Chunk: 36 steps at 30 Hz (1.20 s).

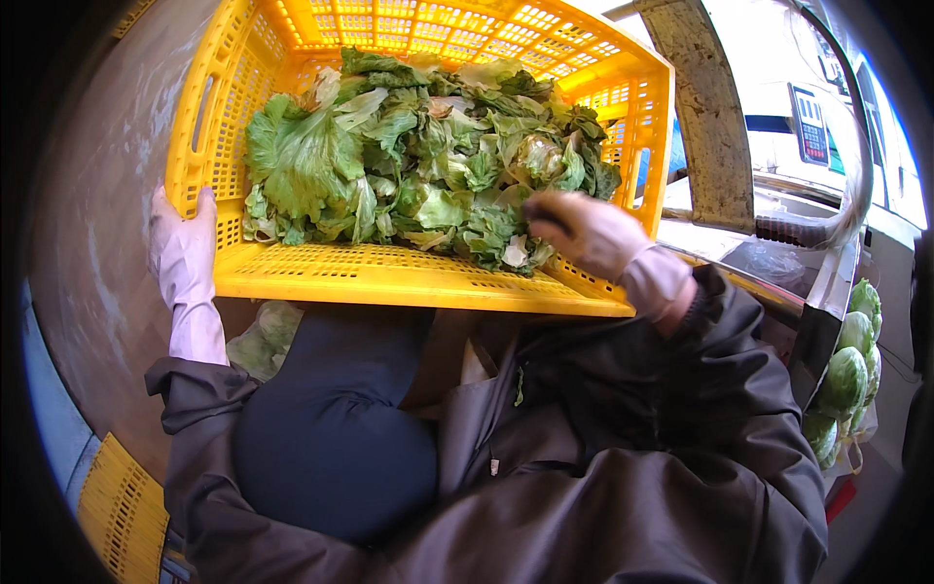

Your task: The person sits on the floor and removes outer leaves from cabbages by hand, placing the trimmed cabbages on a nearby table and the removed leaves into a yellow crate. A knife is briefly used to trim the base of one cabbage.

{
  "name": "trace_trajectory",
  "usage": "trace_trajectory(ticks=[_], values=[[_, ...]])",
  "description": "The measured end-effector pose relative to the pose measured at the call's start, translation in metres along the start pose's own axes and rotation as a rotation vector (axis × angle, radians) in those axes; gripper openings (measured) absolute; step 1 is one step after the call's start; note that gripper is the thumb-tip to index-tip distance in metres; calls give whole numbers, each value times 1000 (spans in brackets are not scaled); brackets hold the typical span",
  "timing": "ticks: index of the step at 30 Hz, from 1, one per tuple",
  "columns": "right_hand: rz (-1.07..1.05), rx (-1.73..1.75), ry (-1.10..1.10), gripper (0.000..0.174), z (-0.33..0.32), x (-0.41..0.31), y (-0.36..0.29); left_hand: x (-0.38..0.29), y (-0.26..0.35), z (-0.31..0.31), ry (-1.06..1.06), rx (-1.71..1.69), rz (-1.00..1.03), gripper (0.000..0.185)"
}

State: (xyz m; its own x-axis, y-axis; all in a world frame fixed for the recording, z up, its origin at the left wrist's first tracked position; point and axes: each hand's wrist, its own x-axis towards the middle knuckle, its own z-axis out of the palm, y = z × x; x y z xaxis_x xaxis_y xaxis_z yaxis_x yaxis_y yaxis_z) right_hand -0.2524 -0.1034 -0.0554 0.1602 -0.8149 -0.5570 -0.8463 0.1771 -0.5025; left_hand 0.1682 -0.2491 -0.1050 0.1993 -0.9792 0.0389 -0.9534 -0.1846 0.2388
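Note:
A yellow plastic crate (379, 288) lies tipped towards me, just above my lap. Loose lettuce leaves (430, 153), some wilted or brown, are heaped inside it. At the crate's left end, my left hand (184, 237) in a pale glove grips the rim near the front corner. My right hand (602, 237), also gloved, hangs over the crate's front right part, beside the leaves. Motion blurs its curled fingers, with a dark patch among them; whether it holds anything is unclear.
Whole lettuce heads (846, 379) are stacked at the right. Behind the crate's right end stand a worn panel (704, 109) and a keypad device (808, 124). Bagged lettuce (266, 336) sits below the crate. Another yellow crate (124, 504) is at lower left.

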Motion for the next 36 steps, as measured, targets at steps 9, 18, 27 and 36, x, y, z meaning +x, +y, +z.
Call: trace_trajectory(ticks=[9, 18, 27, 36], values=[[48, -429, -320, 32, 54, 60, -4, 0, -1, -2, -31, -174, -7, 47], [533, -445, 210, 36, -46, 57, 45, -2, 1, -3, -4, -155, 24, 46], [30, -284, -57, 30, 39, 101, -13, -1, -3, 1, 4, -101, -10, 52], [364, -481, 234, 39, -52, 171, 37, -4, -1, -1, 3, -177, 7, 51]])
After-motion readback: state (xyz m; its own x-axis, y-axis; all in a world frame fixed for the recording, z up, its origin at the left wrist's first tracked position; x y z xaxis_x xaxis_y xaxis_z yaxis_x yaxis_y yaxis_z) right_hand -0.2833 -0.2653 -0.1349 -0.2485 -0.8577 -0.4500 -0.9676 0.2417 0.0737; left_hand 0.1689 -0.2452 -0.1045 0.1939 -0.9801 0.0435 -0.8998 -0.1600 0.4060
